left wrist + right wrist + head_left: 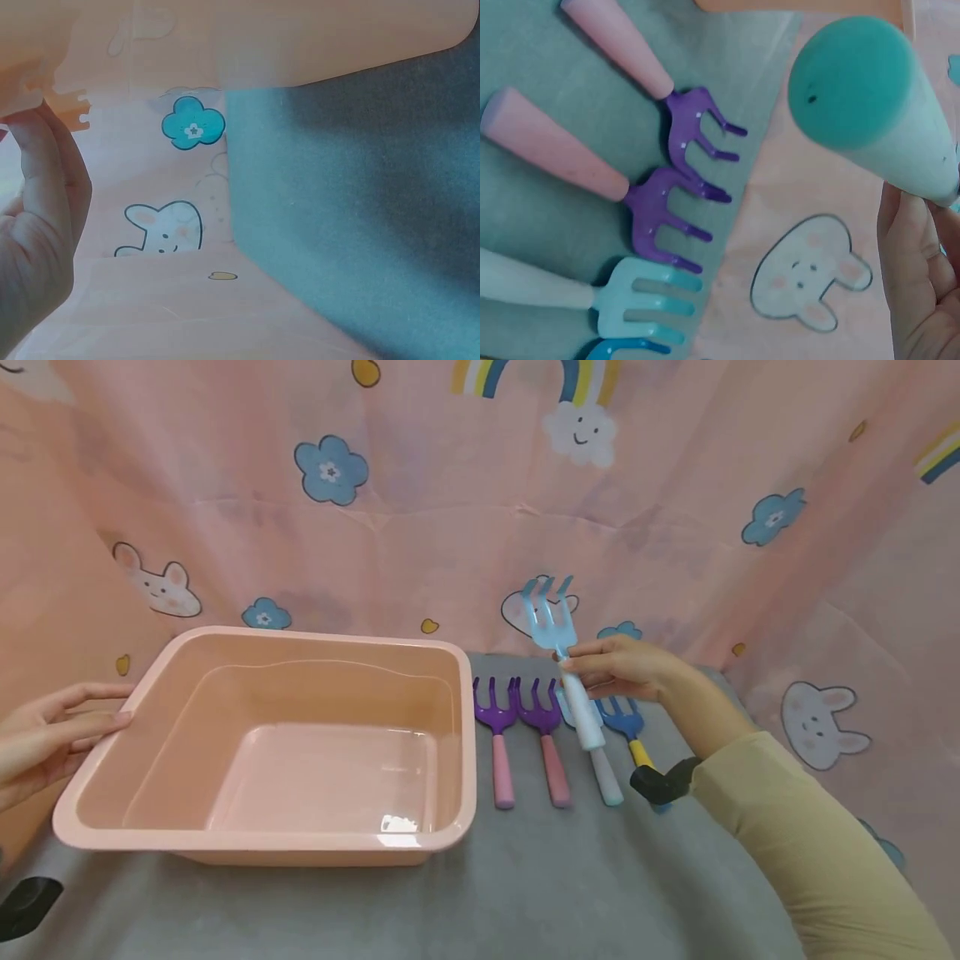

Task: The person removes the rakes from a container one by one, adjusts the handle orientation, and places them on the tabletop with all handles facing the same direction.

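Observation:
My right hand (630, 668) pinches a light blue hand rake with a white handle (579, 706) near the top of its handle. The rake is raised, tines up, and in the right wrist view its teal handle end (851, 82) faces the camera. At the far left, my left hand (52, 739) grips the left rim of a pink plastic basin (285, 839), whose inside shows nothing in it. Beneath the raised rake lies another light blue rake (645, 300), partly covered in the head view.
Two purple rakes with pink handles, one nearer the basin (503, 768) and one beside it (555, 768), lie on the grey cloth (525, 893). A blue rake with a yellow handle (622, 722) lies farther right. Behind hangs a pink patterned curtain (435, 552).

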`<state>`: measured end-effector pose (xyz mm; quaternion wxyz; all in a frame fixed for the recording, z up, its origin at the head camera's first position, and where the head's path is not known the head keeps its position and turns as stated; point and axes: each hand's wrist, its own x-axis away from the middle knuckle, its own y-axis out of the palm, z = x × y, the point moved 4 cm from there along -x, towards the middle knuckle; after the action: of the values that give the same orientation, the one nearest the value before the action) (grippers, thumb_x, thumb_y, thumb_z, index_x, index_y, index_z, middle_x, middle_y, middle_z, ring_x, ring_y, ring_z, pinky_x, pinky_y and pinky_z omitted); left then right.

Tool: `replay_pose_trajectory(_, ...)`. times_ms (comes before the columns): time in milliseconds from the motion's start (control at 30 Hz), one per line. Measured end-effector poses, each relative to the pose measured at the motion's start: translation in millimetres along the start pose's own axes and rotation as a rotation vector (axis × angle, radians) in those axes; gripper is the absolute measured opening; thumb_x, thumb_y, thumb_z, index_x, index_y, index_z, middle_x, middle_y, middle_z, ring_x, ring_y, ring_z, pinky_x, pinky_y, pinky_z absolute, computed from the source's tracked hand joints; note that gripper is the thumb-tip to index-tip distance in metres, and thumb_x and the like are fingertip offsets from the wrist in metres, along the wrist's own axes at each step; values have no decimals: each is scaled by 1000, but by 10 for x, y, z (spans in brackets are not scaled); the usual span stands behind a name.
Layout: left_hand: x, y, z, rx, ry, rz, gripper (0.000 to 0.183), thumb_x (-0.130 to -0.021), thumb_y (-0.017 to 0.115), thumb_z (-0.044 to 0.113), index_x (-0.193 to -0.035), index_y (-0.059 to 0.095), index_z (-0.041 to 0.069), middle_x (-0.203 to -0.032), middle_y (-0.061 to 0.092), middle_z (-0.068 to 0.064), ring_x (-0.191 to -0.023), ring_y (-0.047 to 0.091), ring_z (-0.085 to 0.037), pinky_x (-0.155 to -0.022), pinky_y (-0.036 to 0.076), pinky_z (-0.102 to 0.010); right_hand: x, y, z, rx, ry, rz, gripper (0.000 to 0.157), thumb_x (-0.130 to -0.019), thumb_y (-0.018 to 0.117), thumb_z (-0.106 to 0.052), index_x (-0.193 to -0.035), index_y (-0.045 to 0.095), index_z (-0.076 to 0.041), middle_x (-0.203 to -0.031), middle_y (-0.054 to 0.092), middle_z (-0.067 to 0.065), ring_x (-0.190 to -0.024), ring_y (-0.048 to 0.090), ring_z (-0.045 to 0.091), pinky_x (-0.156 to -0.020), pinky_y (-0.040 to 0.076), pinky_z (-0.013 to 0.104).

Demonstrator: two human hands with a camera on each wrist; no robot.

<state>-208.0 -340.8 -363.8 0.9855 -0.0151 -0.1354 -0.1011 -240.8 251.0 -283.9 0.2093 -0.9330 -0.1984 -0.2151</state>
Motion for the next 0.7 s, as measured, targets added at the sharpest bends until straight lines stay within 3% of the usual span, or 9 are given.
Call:
replay_pose_trajectory(133,-159,-225,-173,-68,34,-6,36,-96,51,5,-113,58,36,-93,69,11,-80,68,-14,-62,58,-35,27,-102,87,24,12,23,64,-97,52,-23,-145,20,4,-140,38,24,-117,52,26,-100,42,40)
replay_pose_trajectory(300,-252,-399,-305,-113,64,-16,38,-96,49,6,-118,52,36,-93,70,9,-79,69,-16,-61,57,-38,55,-230,213,77,9,29,64,-97,52,-24,-144,21,7,-142,34,27,-116,52,27,-99,43,39)
replay_pose_trajectory(433,-326,-554,-411,-152,48,39,38,-96,51,8,-124,49,34,-92,71,7,-79,69,-19,-62,57,-41,89,-340,325,101,10,50,61,-97,52,-24,-142,26,8,-138,37,27,-107,57,20,-98,44,40)
replay_pose_trajectory(600,-358,-554,-439,-125,60,-4,38,-97,49,8,-122,49,36,-93,71,7,-78,69,-20,-61,57,-41,148,-463,462,122,21,84,64,-96,52,-28,-143,25,8,-135,40,25,-109,54,20,-101,40,43)
replay_pose_trajectory(700,-363,-542,-440,-123,52,15,38,-96,50,7,-120,51,37,-92,71,7,-77,69,-19,-61,57,-41,175,-526,537,126,27,104,68,-96,53,-29,-144,20,7,-137,38,26,-113,52,24,-103,38,45)
